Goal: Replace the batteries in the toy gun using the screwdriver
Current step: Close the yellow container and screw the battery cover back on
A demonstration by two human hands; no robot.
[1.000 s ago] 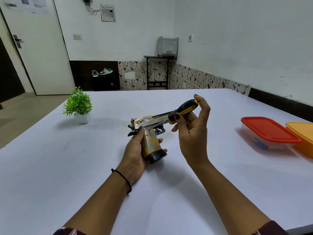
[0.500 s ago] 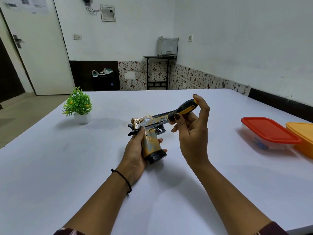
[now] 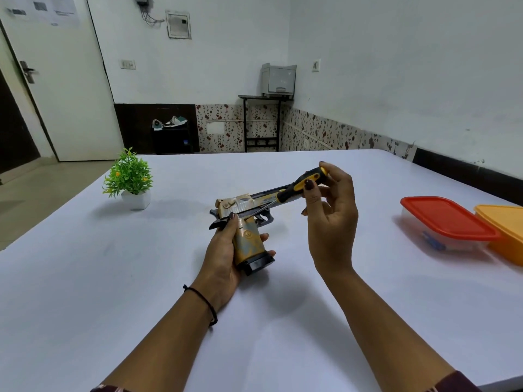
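My left grip (image 3: 223,256) clamped round toy gun (image 3: 243,205) handle. Right grip (image 3: 331,222) pinches screwdriver (image 3: 300,186), butt toward 2 o'clock. I should hold tip straight, push, turn slow.

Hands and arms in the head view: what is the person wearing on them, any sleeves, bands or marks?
The left hand has a thin black cord band at the wrist; the right hand wears none. Nails on both carry dark polish. Forearms are bare; dark maroon sleeves show only at the bottom edge.
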